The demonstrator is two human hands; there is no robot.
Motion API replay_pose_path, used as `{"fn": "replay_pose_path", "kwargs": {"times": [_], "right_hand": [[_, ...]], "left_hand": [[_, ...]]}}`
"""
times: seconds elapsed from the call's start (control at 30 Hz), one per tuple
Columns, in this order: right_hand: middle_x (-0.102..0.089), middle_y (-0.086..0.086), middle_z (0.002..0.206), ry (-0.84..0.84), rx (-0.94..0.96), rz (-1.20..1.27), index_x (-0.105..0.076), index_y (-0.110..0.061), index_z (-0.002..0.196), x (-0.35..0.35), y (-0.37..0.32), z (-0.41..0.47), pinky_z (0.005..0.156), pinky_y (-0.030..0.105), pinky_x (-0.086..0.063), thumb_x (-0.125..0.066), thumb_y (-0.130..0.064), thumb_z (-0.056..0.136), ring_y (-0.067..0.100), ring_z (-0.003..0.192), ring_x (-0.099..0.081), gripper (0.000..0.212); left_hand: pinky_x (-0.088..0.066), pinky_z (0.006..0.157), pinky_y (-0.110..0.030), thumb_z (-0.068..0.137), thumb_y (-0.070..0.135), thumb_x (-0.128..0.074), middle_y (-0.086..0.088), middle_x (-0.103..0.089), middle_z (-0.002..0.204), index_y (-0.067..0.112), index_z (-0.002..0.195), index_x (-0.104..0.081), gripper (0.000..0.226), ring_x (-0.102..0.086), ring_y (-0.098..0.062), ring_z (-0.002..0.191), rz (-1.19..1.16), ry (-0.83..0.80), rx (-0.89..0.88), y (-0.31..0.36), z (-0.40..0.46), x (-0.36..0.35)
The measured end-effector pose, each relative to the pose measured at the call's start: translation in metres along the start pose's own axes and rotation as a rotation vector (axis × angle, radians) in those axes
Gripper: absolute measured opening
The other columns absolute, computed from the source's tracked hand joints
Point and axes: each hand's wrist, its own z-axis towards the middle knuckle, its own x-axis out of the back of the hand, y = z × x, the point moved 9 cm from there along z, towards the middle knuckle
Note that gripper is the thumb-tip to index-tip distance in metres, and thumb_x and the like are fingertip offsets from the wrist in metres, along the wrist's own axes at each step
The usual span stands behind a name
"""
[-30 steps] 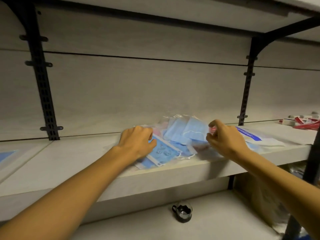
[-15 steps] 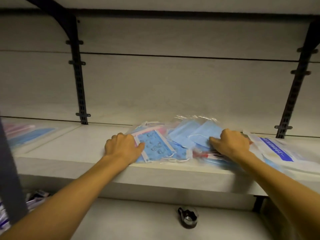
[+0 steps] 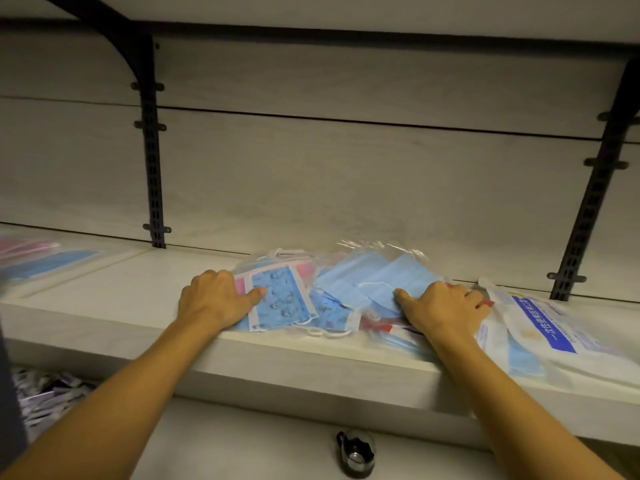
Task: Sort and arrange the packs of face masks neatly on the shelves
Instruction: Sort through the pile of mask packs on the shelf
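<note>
We see clear plastic packs of blue face masks (image 3: 363, 289) heaped overlapping on the pale wooden shelf (image 3: 131, 292).

left hand (image 3: 216, 297) bare | right hand (image 3: 443, 306) bare | forearms unsleeved | no rings

Mask packs (image 3: 332, 296) on shelf (image 3: 114, 292), between both hands.
</note>
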Motion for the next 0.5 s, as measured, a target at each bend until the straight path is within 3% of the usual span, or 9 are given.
{"fn": "replay_pose_path", "kwargs": {"times": [0.1,0.27,0.37,0.5], "right_hand": [[-0.051,0.021,0.133,0.017,0.001,0.107,-0.059,-0.013,0.117,0.002,0.004,-0.001,0.110,0.049,-0.023,-0.051,-0.057,0.088,0.040,0.126,-0.039,0.053],[-0.063,0.014,0.118,0.100,0.065,0.378,-0.051,-0.026,0.131,0.008,0.004,-0.004,0.106,0.048,-0.026,-0.048,-0.030,0.095,0.037,0.115,-0.050,0.037],[-0.068,0.014,0.107,0.155,0.101,0.544,-0.054,-0.022,0.126,0.014,0.004,-0.005,0.102,0.051,-0.036,-0.051,-0.020,0.092,0.037,0.103,-0.057,0.034],[-0.067,0.014,0.109,0.149,0.082,0.598,-0.052,-0.015,0.129,0.019,0.006,-0.009,0.101,0.049,-0.037,-0.056,-0.022,0.094,0.035,0.104,-0.058,0.036]], "left_hand": [[-0.051,0.068,-0.031,0.083,0.052,-0.063,-0.006,-0.066,0.091,0.014,0.082,-0.062,0.038,-0.061,-0.024,0.082,-0.194,0.034,0.037,-0.010,-0.004,0.005],[-0.048,0.068,-0.028,0.086,0.039,-0.065,-0.004,-0.064,0.102,0.019,0.105,-0.060,0.028,-0.061,-0.023,0.089,-0.353,0.141,-0.007,-0.008,-0.013,0.018],[-0.048,0.062,-0.028,0.087,0.040,-0.064,-0.001,-0.061,0.095,0.021,0.096,-0.054,0.024,-0.060,-0.021,0.083,-0.402,0.104,0.008,-0.008,-0.011,0.015],[-0.056,0.069,-0.037,0.086,0.039,-0.063,-0.005,-0.063,0.087,0.019,0.077,-0.047,0.027,-0.063,-0.021,0.078,-0.454,0.046,0.022,-0.009,-0.010,0.011]]}}
